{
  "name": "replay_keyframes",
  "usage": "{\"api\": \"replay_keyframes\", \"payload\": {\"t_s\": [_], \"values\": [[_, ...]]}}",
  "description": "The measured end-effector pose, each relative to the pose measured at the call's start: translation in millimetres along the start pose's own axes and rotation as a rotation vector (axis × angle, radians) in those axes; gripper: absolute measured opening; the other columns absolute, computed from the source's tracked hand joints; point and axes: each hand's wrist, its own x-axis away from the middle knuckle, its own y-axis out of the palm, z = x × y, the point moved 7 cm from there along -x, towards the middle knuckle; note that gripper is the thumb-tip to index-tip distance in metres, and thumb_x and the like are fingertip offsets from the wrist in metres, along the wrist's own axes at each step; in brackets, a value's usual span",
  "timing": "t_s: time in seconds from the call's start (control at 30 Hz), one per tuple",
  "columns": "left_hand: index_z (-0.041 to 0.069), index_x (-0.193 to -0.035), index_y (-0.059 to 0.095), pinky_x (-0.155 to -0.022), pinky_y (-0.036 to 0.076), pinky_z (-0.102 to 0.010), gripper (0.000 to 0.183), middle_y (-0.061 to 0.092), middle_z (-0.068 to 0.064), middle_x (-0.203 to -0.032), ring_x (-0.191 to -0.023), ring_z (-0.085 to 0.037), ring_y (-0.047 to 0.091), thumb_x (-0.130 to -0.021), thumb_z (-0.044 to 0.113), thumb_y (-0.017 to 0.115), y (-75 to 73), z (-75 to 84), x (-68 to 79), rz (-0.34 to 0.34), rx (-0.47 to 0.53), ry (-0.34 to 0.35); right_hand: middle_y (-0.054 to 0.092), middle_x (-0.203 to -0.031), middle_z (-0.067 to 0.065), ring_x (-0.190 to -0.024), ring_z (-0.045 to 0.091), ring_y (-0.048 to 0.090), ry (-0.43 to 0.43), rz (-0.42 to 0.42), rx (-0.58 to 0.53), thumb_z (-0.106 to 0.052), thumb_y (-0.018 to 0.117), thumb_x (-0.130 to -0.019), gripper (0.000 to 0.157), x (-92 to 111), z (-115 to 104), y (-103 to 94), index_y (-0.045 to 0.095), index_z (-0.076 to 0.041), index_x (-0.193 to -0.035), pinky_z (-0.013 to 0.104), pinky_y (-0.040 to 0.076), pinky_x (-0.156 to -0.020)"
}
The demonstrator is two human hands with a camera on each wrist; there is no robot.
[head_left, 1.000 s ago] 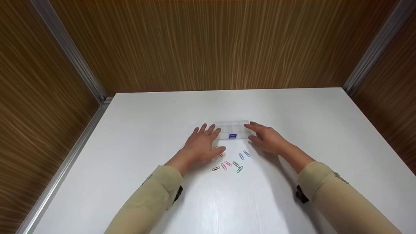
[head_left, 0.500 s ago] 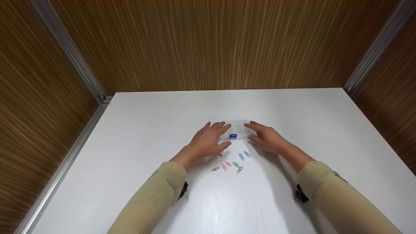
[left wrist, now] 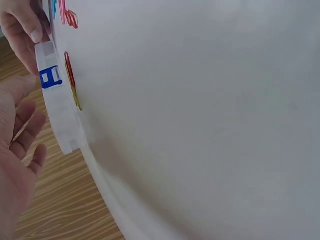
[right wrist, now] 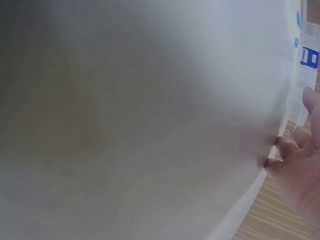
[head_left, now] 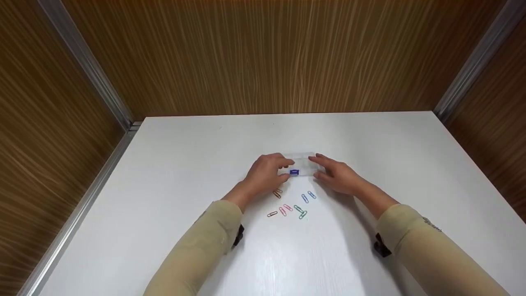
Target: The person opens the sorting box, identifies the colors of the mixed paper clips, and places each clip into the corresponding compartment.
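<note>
A clear plastic box with a blue latch lies on the white table. My left hand is at its left end, thumb close to the latch, fingers loosely bent. A small gap shows between most of these fingers and the box in the left wrist view. At the right end, my right hand holds the box, thumb at the front and fingers over the top. Several paper clips lie in front: blue paper clips, pink paper clips, green paper clips and brownish paper clips.
A darker brownish paper clip lies apart at the left of the group. Wood-grain panels with metal corner posts enclose the white table at the back and sides.
My left hand has moved right onto the left end of the box, its fingers bending and its thumb nearing the latch. The right hand, box and paper clips have stayed in place.
</note>
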Motion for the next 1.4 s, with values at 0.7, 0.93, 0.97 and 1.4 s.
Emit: {"api": "replay_keyframes", "payload": {"t_s": [0.7,0.93,0.97,1.4], "values": [[0.025,-0.119,0.082,-0.102,0.048,-0.033,0.034,0.065,0.008,-0.111,-0.110,-0.016,0.056,-0.099,0.001,0.068,14.2,-20.3,-15.1,-0.151,0.296,-0.166,0.019,-0.177,0.002,-0.161,0.039,0.016,0.106,-0.057,-0.132,-0.041,0.058,-0.110,0.062,5.8,11.7,4.9,0.032,-0.044,-0.167,0.067,0.015,-0.125],[0.025,-0.115,0.082,-0.100,0.047,-0.035,0.032,0.065,0.007,-0.110,-0.109,-0.017,0.056,-0.100,0.001,0.066,14.8,-21.3,-16.1,-0.143,0.323,-0.176,0.018,-0.177,-0.002,-0.162,0.039,0.013,0.132,-0.064,-0.148,-0.043,0.057,-0.110,0.062,6.9,16.3,4.2,0.030,-0.049,-0.166,0.070,0.010,-0.124],[0.025,-0.114,0.082,-0.099,0.047,-0.035,0.032,0.065,0.007,-0.110,-0.109,-0.017,0.056,-0.100,0.001,0.066,14.8,-21.1,-16.0,-0.141,0.324,-0.175,0.018,-0.177,-0.002,-0.162,0.039,0.013,0.132,-0.064,-0.150,-0.043,0.057,-0.110,0.062,7.1,16.4,4.0,0.031,-0.049,-0.166,0.070,0.010,-0.125],[0.020,-0.112,0.080,-0.098,0.046,-0.033,0.027,0.064,0.005,-0.109,-0.107,-0.017,0.055,-0.101,0.001,0.064,15.7,-19.5,-14.4,-0.130,0.313,-0.155,0.018,-0.177,0.000,-0.162,0.040,0.012,0.110,-0.064,-0.161,-0.036,0.057,-0.111,0.062,7.8,15.9,4.7,0.031,-0.046,-0.166,0.068,0.005,-0.126]]}}
